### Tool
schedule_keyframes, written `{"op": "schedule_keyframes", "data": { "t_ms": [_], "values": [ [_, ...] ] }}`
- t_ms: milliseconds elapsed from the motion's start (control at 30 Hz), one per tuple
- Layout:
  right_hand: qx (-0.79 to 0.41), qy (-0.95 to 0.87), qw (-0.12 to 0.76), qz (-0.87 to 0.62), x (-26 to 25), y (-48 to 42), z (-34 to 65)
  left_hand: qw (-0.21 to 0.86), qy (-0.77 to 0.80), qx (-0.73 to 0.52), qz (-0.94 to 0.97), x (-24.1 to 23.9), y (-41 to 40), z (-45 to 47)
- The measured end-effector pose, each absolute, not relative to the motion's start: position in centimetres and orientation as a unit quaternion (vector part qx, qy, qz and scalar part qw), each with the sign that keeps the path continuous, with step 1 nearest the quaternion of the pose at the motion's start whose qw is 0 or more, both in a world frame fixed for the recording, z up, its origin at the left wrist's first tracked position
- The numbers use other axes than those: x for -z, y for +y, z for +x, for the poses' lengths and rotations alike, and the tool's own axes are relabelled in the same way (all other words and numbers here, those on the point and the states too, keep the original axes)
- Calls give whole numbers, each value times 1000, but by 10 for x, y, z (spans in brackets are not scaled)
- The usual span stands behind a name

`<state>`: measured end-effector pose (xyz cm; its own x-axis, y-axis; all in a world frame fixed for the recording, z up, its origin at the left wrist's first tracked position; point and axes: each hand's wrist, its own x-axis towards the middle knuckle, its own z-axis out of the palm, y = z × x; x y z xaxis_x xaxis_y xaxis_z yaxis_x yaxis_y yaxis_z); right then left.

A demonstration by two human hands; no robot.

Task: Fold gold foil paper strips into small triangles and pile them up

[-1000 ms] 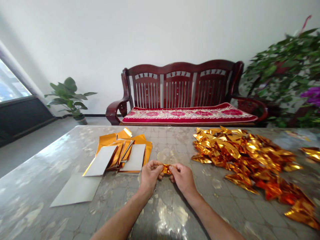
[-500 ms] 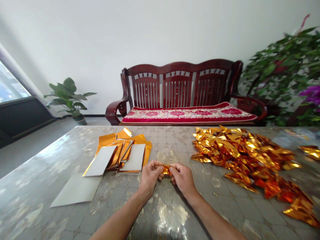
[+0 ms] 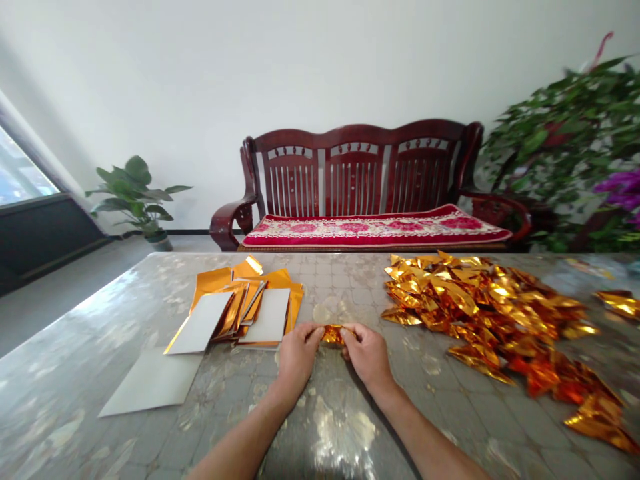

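Between my two hands a small folded piece of gold foil paper [image 3: 332,335] is held just above the table. My left hand [image 3: 299,350] pinches its left end, thumb on the near side. At the opposite end my right hand [image 3: 367,352] pinches it the same way. The fingers behind the paper are mostly hidden. Left of my hands lies a loose stack of gold foil paper sheets [image 3: 235,310], some with the pale backing [image 3: 269,317] up. To the right spreads a heap of folded gold foil pieces [image 3: 465,293], shiny and pointed at the ends.
A single pale sheet [image 3: 150,383] lies at the left of the patterned table [image 3: 240,427]. Clear plastic [image 3: 585,273] rests behind the heap at right. Beyond the table stand a dark red wooden bench [image 3: 355,173] and potted plants [image 3: 135,193].
My hands have drawn slightly apart, and more of the folded gold foil paper shows between my fingertips. The stack and heap stay as they were.
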<state>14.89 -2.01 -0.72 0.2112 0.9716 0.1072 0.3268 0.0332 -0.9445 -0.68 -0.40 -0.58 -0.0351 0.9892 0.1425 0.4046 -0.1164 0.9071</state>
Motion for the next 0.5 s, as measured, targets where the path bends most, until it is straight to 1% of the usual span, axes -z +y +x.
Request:
{"op": "schedule_keyframes", "data": {
  "t_ms": [67,133,300,500],
  "values": [
    [-327,-537,479,-612,8,-19,150,338,573,-420,617,6,-5,-7],
    [-325,-538,476,-615,8,-19,151,375,570,-416,601,7,-4,-6],
    [-314,-545,476,-615,9,-19,151,473,543,-452,525,12,-1,0],
    [-284,-560,477,-615,10,-21,148,522,545,-460,468,10,-4,3]
  ]
}}
